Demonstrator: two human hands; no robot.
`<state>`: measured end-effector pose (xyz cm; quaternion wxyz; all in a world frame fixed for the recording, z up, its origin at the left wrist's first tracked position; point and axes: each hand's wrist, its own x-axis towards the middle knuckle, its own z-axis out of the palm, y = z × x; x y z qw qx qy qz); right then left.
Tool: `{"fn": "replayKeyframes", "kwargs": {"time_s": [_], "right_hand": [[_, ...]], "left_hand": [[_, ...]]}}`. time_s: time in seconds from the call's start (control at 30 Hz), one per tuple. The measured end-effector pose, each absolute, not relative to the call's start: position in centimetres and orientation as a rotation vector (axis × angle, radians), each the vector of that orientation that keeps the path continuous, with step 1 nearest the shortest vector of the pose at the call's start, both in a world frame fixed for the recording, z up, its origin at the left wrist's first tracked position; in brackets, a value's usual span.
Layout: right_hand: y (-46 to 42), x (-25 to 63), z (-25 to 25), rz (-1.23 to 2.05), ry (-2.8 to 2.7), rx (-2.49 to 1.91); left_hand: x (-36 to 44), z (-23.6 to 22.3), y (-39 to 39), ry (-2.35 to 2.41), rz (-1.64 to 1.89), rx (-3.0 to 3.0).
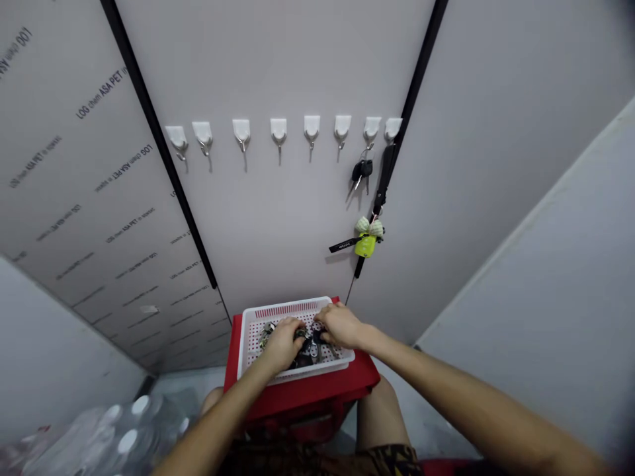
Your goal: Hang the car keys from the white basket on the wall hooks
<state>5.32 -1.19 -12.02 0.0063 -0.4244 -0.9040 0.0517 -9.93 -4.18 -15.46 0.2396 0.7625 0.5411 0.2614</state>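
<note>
A white plastic basket [248, 311] with slotted sides sits on a red box, and both hands reach into it. Inside lie several bunches of keys [313, 349], some with dark key heads and metal rings. My left hand [282, 344] is closed at the basket's middle, thumb and fingers around part of a key bunch. My right hand [342, 325] comes over the right rim, its fingers bent round keys near the far right corner. The hands partly hide what each one grips. A second cluster of silvery keys [266, 332] lies left of my left hand.
Several white adhesive hooks [278, 131] line the grey wall ahead. Black-headed keys [362, 170] hang from one; a black strap with a yellow-green fob [366, 244] hangs from the rightmost. Under the basket is the red box [288, 400]. Plastic bottles [127, 441] stand at lower left.
</note>
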Motion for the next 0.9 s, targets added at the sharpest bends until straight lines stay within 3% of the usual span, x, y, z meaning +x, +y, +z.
{"fn": "replayKeyframes", "kwargs": {"time_s": [0.17, 0.47, 0.73, 0.9], "right_hand": [[-1.2, 4.1, -12.7, -0.021, -2.795, -1.451], [-1.1, 4.4, -11.9, 0.746, -2.257, -1.289], [-0.9, 4.9, -10.9, 0.981, -1.939, -1.279], [-2.0, 4.4, -9.5, 0.875, -2.094, -1.056]], "left_hand": [[-9.8, -15.7, -4.5, 1.485, 0.652, 2.186], [-9.7, -15.4, -4.5, 1.331, 0.827, 1.948], [-10.9, -14.0, -4.0, 1.39, 0.898, 1.879], [-10.5, -9.8, -3.4, 1.373, 0.969, 1.981]]}}
